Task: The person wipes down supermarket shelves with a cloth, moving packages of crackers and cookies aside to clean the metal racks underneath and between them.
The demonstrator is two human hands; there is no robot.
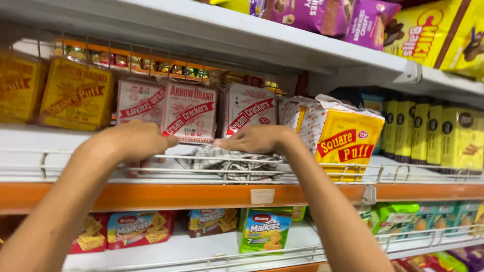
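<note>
Hands reach over the wire rail (302,171) of the middle shelf in the head view: the left hand (132,140) curls at the lower edge of a red-and-white cracker pack (189,112) standing upright just behind the rail, though whether its hidden fingers actually pinch it I cannot tell. The right hand (259,138), nearer the crumpled checked cloth (237,162), lies palm down on it with fingers loosely bent, the cloth stretching sideways along the rail and partly hidden by wires and wrist.

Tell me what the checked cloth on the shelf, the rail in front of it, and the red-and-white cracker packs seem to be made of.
Checked cloth: soft woven fabric, matte, crumpled into folds. Rail: thin metal wire, apparently white-coated, slightly glossy. Cracker packs: glossy plastic film or coated wrap, judging by the sheen. Left hand grips one; right hand lies over the cloth.
</note>
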